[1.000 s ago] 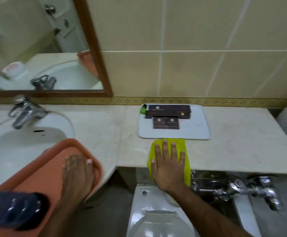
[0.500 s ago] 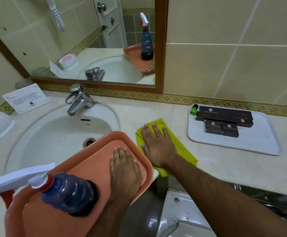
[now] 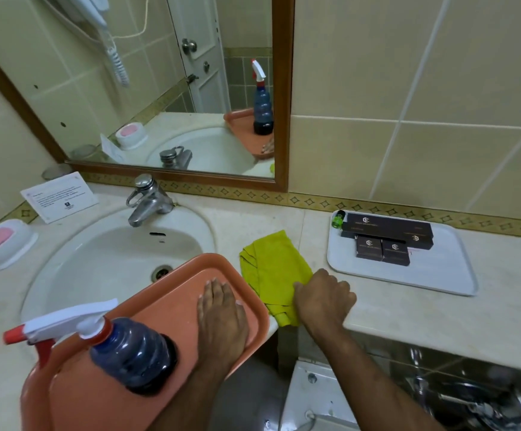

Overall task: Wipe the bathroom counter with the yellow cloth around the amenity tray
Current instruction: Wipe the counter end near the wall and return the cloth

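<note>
Yellow cloth crumpled on counter left of amenity tray; soft, light, likely bunches. Right hand fingers curled, clamped on near corner. Left hand flat, fingers together, on orange tray.

Probably a hotel bathroom: sink, mirror, boxed toiletries on amenity tray.

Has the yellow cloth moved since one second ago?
Yes. The yellow cloth went left, from in front of the amenity tray to beside the sink.
</note>
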`<act>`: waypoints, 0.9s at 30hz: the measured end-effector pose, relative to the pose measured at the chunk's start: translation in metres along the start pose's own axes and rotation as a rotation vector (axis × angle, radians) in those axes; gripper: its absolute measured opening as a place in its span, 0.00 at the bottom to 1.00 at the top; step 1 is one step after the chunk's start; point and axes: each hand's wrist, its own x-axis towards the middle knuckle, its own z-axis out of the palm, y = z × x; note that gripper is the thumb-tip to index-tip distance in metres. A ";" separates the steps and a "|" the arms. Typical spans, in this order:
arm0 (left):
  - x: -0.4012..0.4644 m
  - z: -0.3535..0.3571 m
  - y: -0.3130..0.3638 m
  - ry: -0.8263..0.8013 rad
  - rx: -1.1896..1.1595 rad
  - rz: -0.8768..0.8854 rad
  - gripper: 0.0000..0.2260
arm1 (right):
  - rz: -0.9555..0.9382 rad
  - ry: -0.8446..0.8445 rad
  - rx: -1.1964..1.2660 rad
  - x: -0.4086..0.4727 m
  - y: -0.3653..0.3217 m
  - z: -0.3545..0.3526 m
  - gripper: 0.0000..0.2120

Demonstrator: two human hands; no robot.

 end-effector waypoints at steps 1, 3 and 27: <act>-0.001 -0.001 0.000 -0.037 -0.017 0.001 0.25 | 0.021 -0.062 0.048 0.004 -0.006 -0.005 0.18; -0.002 -0.003 -0.001 -0.075 -0.063 -0.005 0.25 | 0.069 -0.191 0.142 0.010 -0.018 -0.018 0.17; 0.076 -0.112 -0.018 0.009 -0.892 -0.631 0.07 | -0.033 -0.632 0.607 -0.063 -0.059 -0.061 0.12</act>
